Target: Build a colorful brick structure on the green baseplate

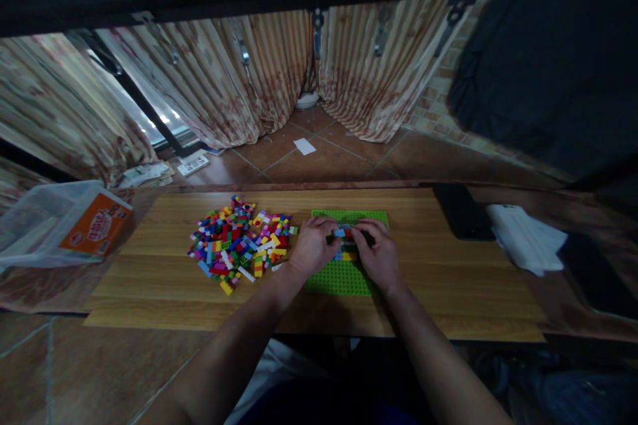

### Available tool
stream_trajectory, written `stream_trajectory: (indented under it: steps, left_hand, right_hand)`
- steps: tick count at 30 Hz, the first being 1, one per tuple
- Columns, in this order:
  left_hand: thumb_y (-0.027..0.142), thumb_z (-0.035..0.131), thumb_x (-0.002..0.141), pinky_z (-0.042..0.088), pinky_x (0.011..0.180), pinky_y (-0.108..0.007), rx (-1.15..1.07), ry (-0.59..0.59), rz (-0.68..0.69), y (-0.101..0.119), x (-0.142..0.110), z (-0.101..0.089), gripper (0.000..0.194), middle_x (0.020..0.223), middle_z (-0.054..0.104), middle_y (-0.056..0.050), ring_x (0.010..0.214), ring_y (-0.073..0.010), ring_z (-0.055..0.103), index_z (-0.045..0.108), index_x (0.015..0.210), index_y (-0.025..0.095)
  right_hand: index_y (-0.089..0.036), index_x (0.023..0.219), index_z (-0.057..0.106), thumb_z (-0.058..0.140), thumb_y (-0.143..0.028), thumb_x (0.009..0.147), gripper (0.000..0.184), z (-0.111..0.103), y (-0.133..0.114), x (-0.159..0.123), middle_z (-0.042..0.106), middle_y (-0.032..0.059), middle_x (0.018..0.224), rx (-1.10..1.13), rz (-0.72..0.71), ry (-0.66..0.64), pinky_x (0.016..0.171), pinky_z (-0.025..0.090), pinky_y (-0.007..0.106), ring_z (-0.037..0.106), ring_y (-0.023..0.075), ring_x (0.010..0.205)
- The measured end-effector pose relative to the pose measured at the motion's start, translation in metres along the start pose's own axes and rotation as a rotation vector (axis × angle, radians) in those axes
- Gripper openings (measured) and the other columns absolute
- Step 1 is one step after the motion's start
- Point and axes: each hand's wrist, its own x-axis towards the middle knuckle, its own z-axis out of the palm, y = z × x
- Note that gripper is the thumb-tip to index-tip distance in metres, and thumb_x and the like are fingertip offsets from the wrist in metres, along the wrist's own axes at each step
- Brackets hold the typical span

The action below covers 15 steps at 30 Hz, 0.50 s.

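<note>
A green studded baseplate (341, 282) lies on the wooden board, partly covered by my hands. Toy building bricks (343, 233), light blue and red ones among them, stand on its far half between my fingertips. A row with blue and yellow bricks (347, 256) sits just nearer to me. From the left, my left hand (315, 244) curls its fingers closed at the light blue end of the bricks. My right hand (377, 251) pinches in from the right at the red end, thumb and fingers bent. The exact contact of the fingertips is too small to make out.
A pile of loose mixed bricks (239, 239) lies left of the baseplate on the wooden board (159, 265). Left of the board stands a clear plastic bin (44, 222) with an orange label. A black case (463, 211) and white papers (523, 239) lie at the right.
</note>
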Motion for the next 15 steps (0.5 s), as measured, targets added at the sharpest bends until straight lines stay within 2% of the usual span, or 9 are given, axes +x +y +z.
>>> stream_trajectory:
  steps: [5, 7, 10, 15]
  left_hand:
    - [0.015, 0.063, 0.079, 0.050, 0.093, -0.035, 0.137, -0.206, 0.035, 0.003, 0.017, -0.015, 0.012, 0.096, 0.073, -0.004, 0.094, -0.0204, 0.066, 0.071, 0.087, 0.020]
    - [0.017, 0.063, 0.079, 0.051, 0.091, -0.032, 0.170, -0.254, 0.030, 0.005, 0.020, -0.018, 0.012, 0.096, 0.073, -0.004, 0.093, -0.0198, 0.067, 0.071, 0.088, 0.019]
    - [0.019, 0.062, 0.081, 0.050, 0.094, -0.032, 0.172, -0.238, 0.007, 0.006, 0.019, -0.019, 0.013, 0.102, 0.074, -0.005, 0.097, -0.0192, 0.068, 0.072, 0.089, 0.019]
    - [0.020, 0.060, 0.084, 0.046, 0.099, -0.039, 0.206, -0.210, -0.007, 0.007, 0.012, -0.014, 0.013, 0.109, 0.073, -0.004, 0.105, -0.0214, 0.065, 0.072, 0.090, 0.021]
  right_hand:
    - [-0.022, 0.084, 0.068, 0.055, -0.047, 0.089, 0.029, 0.001, 0.002, 0.003, 0.065, 0.0081, 0.100, -0.014, 0.052, -0.032, 0.095, 0.046, 0.041, 0.060, 0.0225, 0.102]
    - [-0.022, 0.084, 0.067, 0.056, -0.050, 0.088, 0.031, 0.002, 0.002, 0.004, 0.065, 0.0076, 0.098, -0.028, 0.070, -0.042, 0.095, 0.045, 0.042, 0.059, 0.0228, 0.101]
    - [-0.023, 0.084, 0.065, 0.058, -0.053, 0.085, 0.031, 0.004, 0.001, 0.006, 0.065, 0.0072, 0.096, -0.048, 0.098, -0.045, 0.094, 0.044, 0.042, 0.059, 0.0232, 0.099]
    - [-0.023, 0.083, 0.063, 0.060, -0.053, 0.082, 0.030, 0.006, 0.001, 0.007, 0.065, 0.0075, 0.095, -0.068, 0.141, -0.050, 0.092, 0.044, 0.041, 0.058, 0.0235, 0.097]
